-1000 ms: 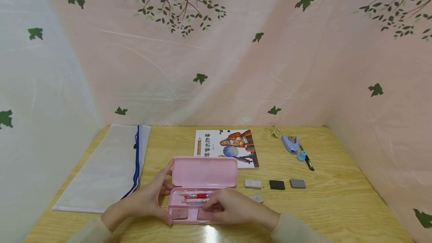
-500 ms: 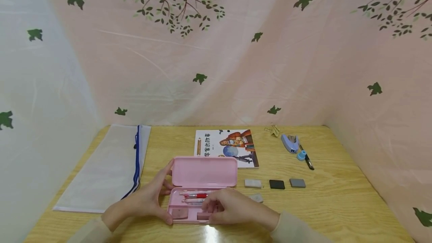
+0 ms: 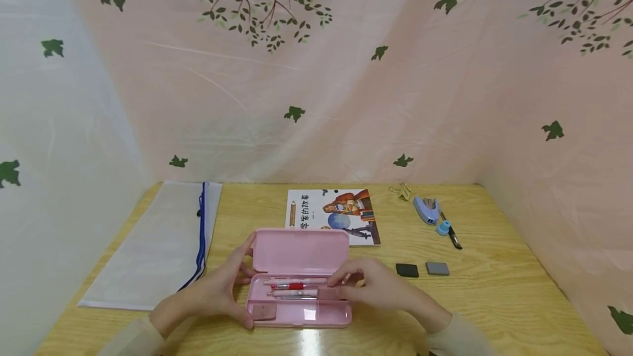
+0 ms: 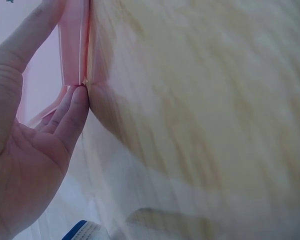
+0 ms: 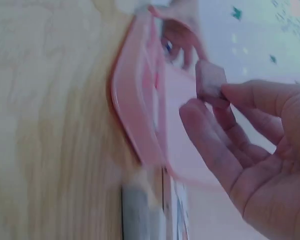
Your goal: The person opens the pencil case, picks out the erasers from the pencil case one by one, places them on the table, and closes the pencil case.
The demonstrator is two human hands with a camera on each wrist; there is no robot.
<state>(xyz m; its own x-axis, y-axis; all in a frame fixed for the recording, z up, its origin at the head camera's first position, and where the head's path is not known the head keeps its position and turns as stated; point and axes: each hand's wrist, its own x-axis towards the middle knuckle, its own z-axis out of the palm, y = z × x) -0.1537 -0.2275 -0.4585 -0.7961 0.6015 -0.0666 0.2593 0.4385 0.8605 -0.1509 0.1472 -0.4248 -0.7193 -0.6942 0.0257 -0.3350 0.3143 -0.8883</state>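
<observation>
A pink pencil case (image 3: 300,250) lies with its lid raised at the table's front. My left hand (image 3: 212,290) holds its left end, thumb at the near corner and fingers by the lid; the left wrist view shows fingertips against the case wall (image 4: 72,45). Between thumb and fingertips, my right hand (image 3: 383,284) pinches a dull pink eraser (image 5: 210,82) over the case's right side. Several pens (image 3: 294,286) lie in the long back compartment. A second pink eraser (image 3: 264,312) sits at the left of the front compartment.
Right of the case lie a black eraser (image 3: 407,270) and a grey eraser (image 3: 437,268). Behind are a book (image 3: 331,213), binder clip (image 3: 403,192), blue stapler-like item (image 3: 425,211), small blue cap-like piece (image 3: 443,228) and dark pen (image 3: 454,239). A zip pouch (image 3: 148,251) lies left.
My right hand has lifted the pink eraser out of the front compartment and moved it right and back. It now covers the white and pale erasers. My left hand has stayed on the case.
</observation>
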